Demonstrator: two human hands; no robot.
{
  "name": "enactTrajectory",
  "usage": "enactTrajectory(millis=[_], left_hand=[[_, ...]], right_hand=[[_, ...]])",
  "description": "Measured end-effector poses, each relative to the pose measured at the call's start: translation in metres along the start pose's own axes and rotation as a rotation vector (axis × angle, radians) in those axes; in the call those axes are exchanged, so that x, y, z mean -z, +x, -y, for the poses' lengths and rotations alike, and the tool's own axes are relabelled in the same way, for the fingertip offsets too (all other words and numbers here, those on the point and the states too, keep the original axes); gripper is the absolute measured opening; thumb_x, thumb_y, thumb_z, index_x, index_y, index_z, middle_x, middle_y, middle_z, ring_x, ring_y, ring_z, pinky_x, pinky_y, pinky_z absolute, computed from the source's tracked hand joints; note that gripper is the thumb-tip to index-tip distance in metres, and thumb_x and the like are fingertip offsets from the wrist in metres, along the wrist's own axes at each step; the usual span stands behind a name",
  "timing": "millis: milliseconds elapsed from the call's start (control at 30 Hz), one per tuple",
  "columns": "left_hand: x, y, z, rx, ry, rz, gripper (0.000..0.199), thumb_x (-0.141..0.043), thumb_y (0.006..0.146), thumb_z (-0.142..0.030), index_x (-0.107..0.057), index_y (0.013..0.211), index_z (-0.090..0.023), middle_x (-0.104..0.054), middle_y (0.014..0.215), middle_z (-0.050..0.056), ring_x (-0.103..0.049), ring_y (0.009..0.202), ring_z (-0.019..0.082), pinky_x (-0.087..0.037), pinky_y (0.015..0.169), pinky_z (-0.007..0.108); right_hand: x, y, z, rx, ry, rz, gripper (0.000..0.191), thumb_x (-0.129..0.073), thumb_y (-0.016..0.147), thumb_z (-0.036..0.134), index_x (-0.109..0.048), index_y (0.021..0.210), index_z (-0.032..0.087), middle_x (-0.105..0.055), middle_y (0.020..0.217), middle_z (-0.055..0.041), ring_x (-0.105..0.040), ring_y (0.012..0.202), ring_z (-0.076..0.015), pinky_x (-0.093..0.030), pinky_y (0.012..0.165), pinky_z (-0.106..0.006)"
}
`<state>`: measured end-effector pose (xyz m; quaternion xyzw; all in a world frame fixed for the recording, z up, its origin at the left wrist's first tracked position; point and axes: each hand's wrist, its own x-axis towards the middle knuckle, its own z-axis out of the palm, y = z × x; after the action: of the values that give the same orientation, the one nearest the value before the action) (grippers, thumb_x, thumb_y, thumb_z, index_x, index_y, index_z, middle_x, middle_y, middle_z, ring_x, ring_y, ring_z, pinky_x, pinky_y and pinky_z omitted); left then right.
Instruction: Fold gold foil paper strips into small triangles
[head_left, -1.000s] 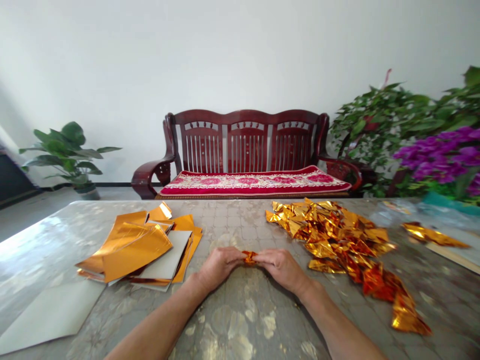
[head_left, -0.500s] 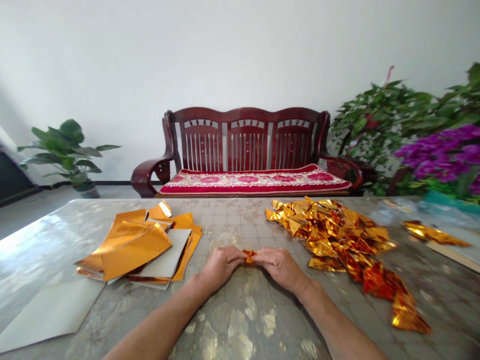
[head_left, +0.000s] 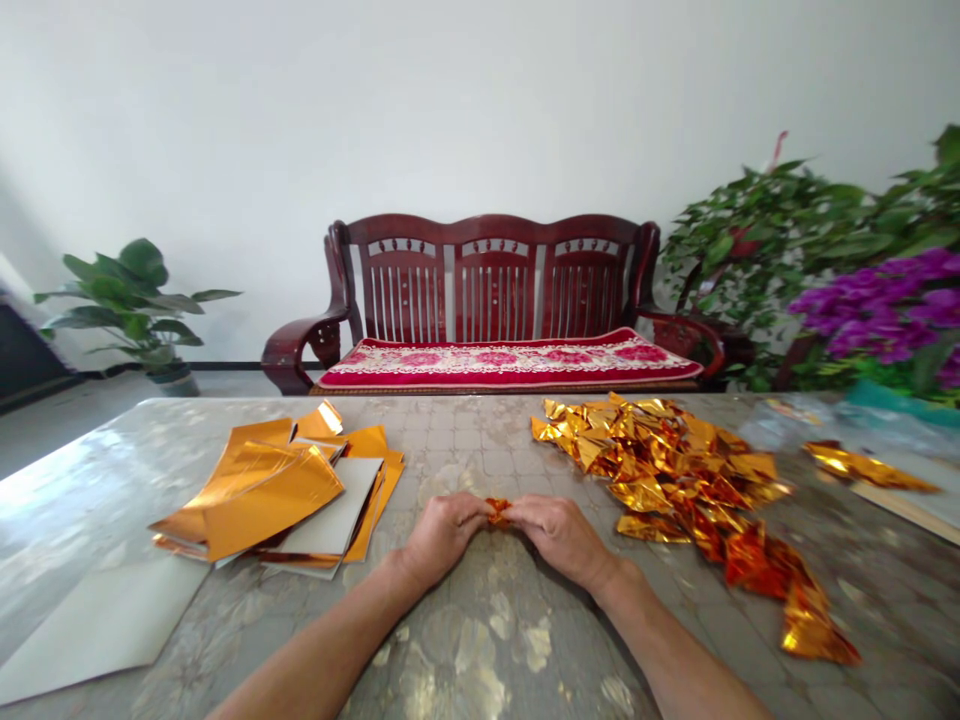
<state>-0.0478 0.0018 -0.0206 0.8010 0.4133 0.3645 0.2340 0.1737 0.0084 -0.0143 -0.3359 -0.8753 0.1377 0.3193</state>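
Between my two hands is a small piece of gold foil paper (head_left: pixel 497 512), mostly covered by the fingers. My left hand (head_left: pixel 446 535) pinches its left end, and my right hand (head_left: pixel 559 535) pinches its right end. Both hands are just above or on the patterned tabletop (head_left: pixel 472 610); which one I cannot tell. To the left lies a loose stack of flat gold foil sheets (head_left: pixel 277 495), some with the pale side up. On the right is a heap of folded gold foil pieces (head_left: pixel 667 460), trailing toward the near right.
A pale sheet (head_left: pixel 97 625) lies at the near left. Clear plastic (head_left: pixel 787 420) and a separate folded foil piece (head_left: pixel 870 468) are at the far right. Behind the table stand a wooden bench (head_left: pixel 495 290), a potted plant (head_left: pixel 142 300) and purple flowers (head_left: pixel 885 305).
The foil piece between the fingertips looks slightly more crumpled or turned. Both hands stay in nearly the same place, still pinching it.
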Motion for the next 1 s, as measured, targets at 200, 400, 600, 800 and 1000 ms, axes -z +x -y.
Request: enactTrajectory(millis=[200,400,600,800,1000], left_hand=[[-0.003,0.004,-0.007,0.127,-0.061,-0.109,0.023,-0.056,0.085,-0.014,-0.076,0.091,-0.024,-0.078,0.091,0.0,-0.071,0.084,0.016,-0.053,0.081,0.024],[-0.003,0.008,-0.017,0.205,0.05,-0.121,0.031,-0.049,0.09,-0.023,-0.074,0.072,-0.018,-0.073,0.07,0.0,-0.065,0.067,0.014,-0.046,0.064,0.022],[-0.006,0.007,-0.016,0.243,0.007,-0.148,0.027,-0.053,0.087,-0.023,-0.076,0.073,-0.019,-0.075,0.073,-0.001,-0.066,0.067,0.014,-0.044,0.063,0.021],[-0.009,0.009,-0.017,0.269,-0.018,-0.168,0.024,-0.055,0.082,-0.017,-0.079,0.084,-0.022,-0.079,0.086,0.0,-0.072,0.077,0.016,-0.051,0.071,0.023],[-0.009,0.007,-0.017,0.245,-0.023,-0.15,0.027,-0.054,0.082,-0.015,-0.078,0.089,-0.024,-0.079,0.088,0.0,-0.073,0.08,0.017,-0.053,0.073,0.025]], right_hand=[[0.001,-0.002,-0.004,-0.025,-0.049,-0.095,0.034,-0.05,0.09,0.008,-0.075,0.102,0.027,-0.077,0.099,-0.0002,-0.072,0.088,-0.0158,-0.054,0.079,-0.025],[-0.002,-0.001,-0.002,-0.003,-0.062,-0.087,0.035,-0.048,0.091,0.009,-0.076,0.103,0.026,-0.077,0.097,-0.0012,-0.072,0.087,-0.016,-0.055,0.079,-0.025],[0.001,0.003,0.009,-0.133,0.025,-0.043,0.026,-0.054,0.093,0.018,-0.076,0.104,0.026,-0.077,0.102,-0.0016,-0.072,0.09,-0.0167,-0.053,0.082,-0.025],[-0.001,0.006,0.019,-0.316,0.033,-0.075,0.027,-0.052,0.095,0.03,-0.079,0.093,0.027,-0.079,0.089,-0.0007,-0.073,0.081,-0.0184,-0.052,0.074,-0.026],[-0.009,0.006,0.018,-0.351,0.044,-0.158,0.024,-0.057,0.088,0.023,-0.079,0.096,0.028,-0.079,0.092,-0.0021,-0.075,0.083,-0.0211,-0.056,0.074,-0.028]])
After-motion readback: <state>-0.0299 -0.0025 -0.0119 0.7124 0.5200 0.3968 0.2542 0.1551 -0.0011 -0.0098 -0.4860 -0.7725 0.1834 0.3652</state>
